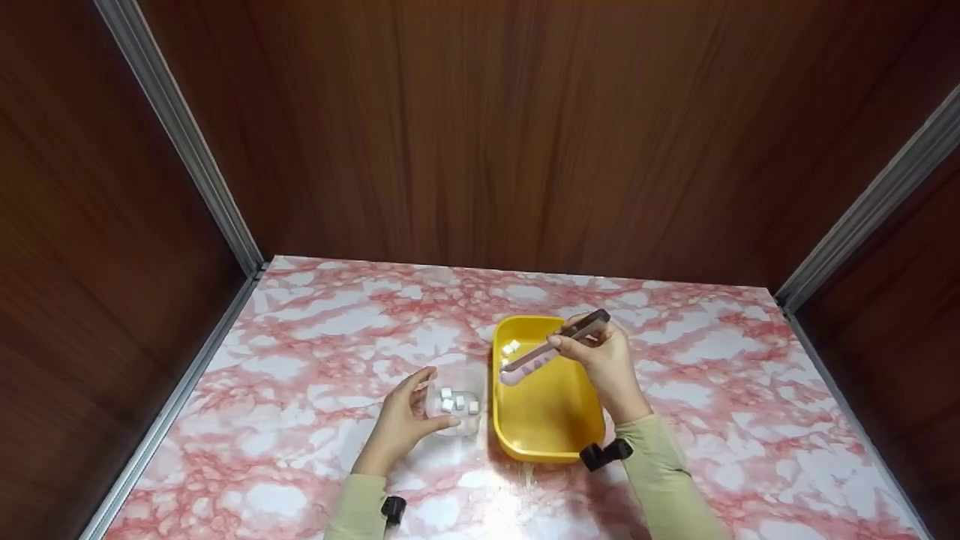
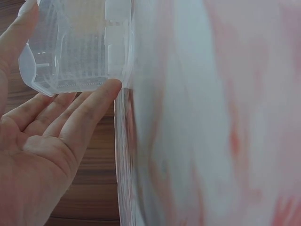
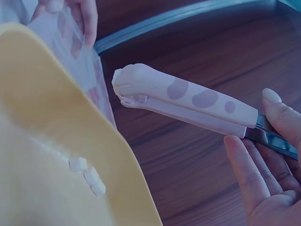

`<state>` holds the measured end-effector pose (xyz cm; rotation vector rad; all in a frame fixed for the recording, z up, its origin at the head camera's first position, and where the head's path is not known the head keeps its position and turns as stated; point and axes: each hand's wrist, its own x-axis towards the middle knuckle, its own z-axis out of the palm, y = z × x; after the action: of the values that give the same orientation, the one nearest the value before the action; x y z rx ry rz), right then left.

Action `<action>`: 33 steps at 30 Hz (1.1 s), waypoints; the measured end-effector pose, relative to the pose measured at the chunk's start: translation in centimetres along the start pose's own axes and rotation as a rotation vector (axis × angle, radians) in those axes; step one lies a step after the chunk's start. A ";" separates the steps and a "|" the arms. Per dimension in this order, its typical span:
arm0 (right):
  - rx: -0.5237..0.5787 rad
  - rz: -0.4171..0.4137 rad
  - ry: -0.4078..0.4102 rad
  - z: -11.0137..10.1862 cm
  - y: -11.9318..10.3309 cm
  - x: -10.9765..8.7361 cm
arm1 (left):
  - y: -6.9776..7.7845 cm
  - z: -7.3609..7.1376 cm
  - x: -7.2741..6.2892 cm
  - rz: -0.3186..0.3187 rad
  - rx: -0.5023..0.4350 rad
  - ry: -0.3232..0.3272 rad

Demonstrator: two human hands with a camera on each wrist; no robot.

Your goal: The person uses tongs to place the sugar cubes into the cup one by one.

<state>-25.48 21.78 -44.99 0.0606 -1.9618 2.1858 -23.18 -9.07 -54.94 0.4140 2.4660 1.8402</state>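
My right hand [image 1: 606,364] pinches a pair of tongs [image 1: 551,349] by the dark metal part. Pink paw-shaped covers with darker spots form the tong ends, over the left side of a yellow tray [image 1: 551,412]. In the right wrist view the tong tips are together, with a white cube [image 3: 116,76] between them. A few white cubes [image 3: 92,176] lie in the tray along its left side. My left hand [image 1: 401,421] holds a clear plastic container [image 2: 82,47] between thumb and fingers, just left of the tray. Several white cubes [image 1: 460,403] lie inside this container.
Both containers are on a table [image 1: 322,322] with a red and white marbled top. Dark wood panels [image 1: 480,135] enclose the back and sides, with metal rails [image 1: 184,131] at the corners. The tray's raised rim stands between the two hands.
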 end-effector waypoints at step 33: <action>-0.102 -0.046 -0.063 4.6 1.8 -0.8 | -0.2 0.0 0.1 0.030 -0.068 -0.007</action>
<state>-25.53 17.00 -46.35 0.1589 -2.0806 2.0760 -23.34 -9.09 -55.09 0.4547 2.3983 1.9237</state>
